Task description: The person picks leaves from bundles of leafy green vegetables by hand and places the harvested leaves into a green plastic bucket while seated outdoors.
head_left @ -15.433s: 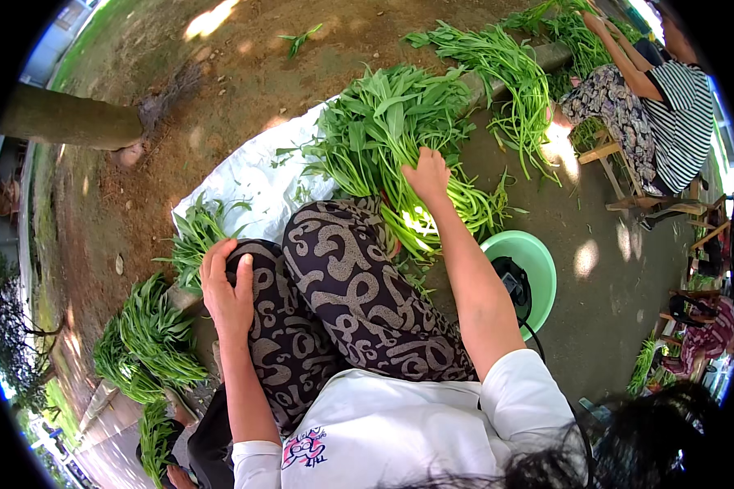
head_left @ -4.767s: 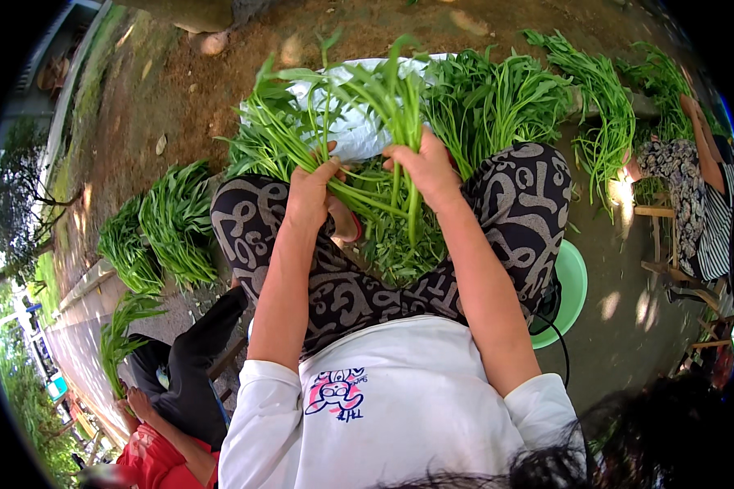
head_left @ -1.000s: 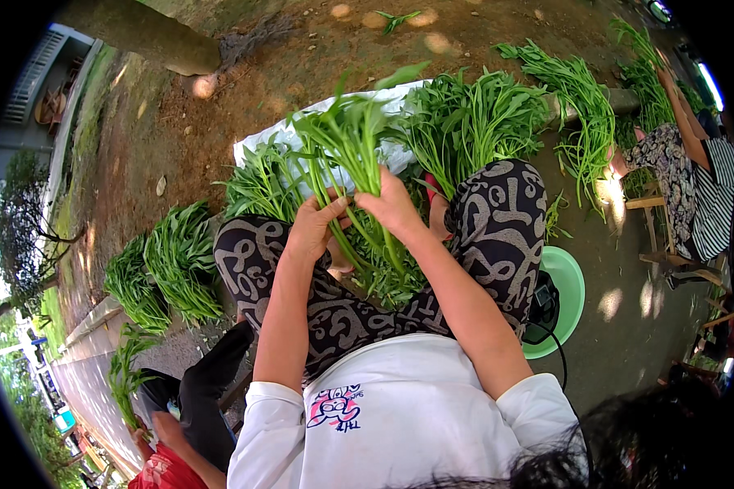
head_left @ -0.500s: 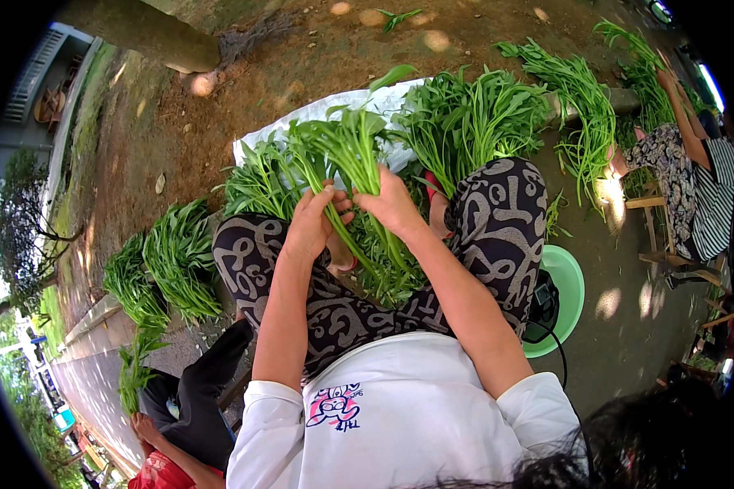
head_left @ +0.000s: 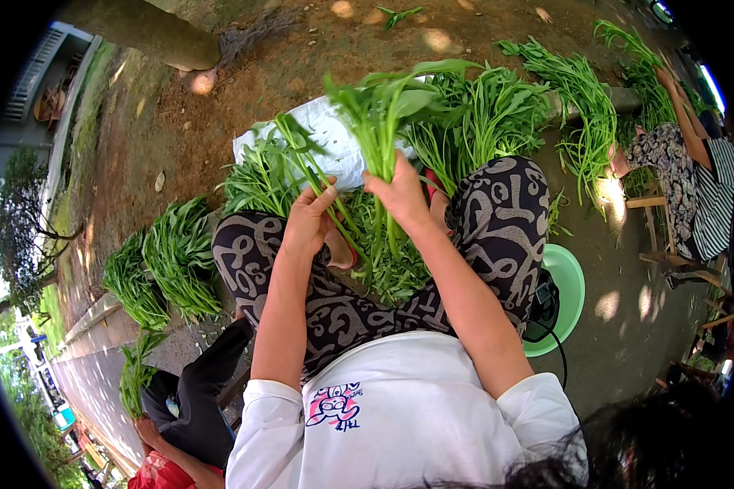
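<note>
My right hand (head_left: 401,194) is closed around a thick bunch of long-stemmed leafy greens (head_left: 377,122), which look like water spinach. Its leaves point up and away from me, and their tips are blurred by motion. To its left, my left hand (head_left: 310,218) pinches a few thinner water spinach stems (head_left: 304,155), leaves up and cut ends down. The two hands are a little apart. Beneath them, between my knees, lies a heap of loose leaves and short pieces (head_left: 395,273). More water spinach (head_left: 257,183) rests just beyond my left hand.
A white sheet (head_left: 302,122) lies in front of me. A large pile of greens (head_left: 497,110) sits at its right, with further bunches (head_left: 179,261) on the left. A green basin (head_left: 567,297) holding a black object stands by my right thigh. People handle greens on both sides.
My right hand has moved slightly up and right with its bunch, away from my left hand. The bunch's leaves have swung, uncovering more white sheet. The left hand stays nearly in place.
</note>
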### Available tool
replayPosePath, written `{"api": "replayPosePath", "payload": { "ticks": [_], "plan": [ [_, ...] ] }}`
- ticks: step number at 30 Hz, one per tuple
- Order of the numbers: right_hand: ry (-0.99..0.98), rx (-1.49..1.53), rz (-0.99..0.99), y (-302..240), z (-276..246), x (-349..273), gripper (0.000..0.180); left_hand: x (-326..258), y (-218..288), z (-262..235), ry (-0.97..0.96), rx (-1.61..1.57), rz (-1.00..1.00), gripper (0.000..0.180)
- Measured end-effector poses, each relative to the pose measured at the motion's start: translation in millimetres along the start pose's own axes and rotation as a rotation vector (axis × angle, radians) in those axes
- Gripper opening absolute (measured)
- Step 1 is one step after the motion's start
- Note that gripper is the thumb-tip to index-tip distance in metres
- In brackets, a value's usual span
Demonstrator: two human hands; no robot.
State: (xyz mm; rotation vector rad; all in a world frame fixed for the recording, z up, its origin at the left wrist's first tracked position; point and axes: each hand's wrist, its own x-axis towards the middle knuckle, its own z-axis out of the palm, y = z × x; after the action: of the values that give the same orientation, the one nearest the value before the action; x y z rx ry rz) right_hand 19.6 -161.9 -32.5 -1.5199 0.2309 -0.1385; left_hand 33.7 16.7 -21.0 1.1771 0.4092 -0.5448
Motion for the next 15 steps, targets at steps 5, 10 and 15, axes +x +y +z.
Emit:
{"api": "replayPosePath", "payload": {
  "ticks": [5,10,15],
  "plan": [
    [-0.197,-0.116,0.032,-1.9,12.2,-16.2,0.04,-3.2,0.9,4.6,-0.062,-0.009,-0.005,0.022],
    [-0.261,-0.167,0.162,-11.5,16.3,-20.1,0.045,0.5,-2.8,-3.4,-0.119,0.018,-0.018,0.021],
    [-0.139,-0.262,0.072,-12.5,13.1,-18.9,0.048,-3.1,-0.3,5.3,-0.108,0.028,0.007,0.027]
  ]
}}
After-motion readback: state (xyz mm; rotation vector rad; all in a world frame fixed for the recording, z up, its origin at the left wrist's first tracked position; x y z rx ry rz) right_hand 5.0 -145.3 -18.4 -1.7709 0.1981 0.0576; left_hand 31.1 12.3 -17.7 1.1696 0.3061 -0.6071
